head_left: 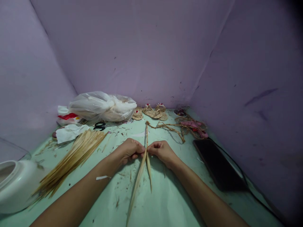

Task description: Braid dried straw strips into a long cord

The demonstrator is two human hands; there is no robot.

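In the middle of the green surface, my left hand (pixel 132 149) and my right hand (pixel 162 151) meet at the lower end of a braid (pixel 147 135) of dried straw. Both hands are closed, with thumbs and forefingers pinching the straw strands (pixel 141 176) where the braid splits. Two loose ends hang toward me, the left one longer than the right. Beyond my fingers the braid runs straight away to a knot, and a thinner braided cord (pixel 172 127) trails from there to the right. Fingertip detail is too small to make out.
A bundle of dry straw (pixel 73 160) lies left, near a white pot (pixel 21 186). Behind are scissors (pixel 99 126), a tied plastic bag (pixel 101 107) and small woven slippers (pixel 152 112). On the right lie a black tablet-like slab (pixel 219 165) and a cable (pixel 239 170). Purple walls enclose the surface.
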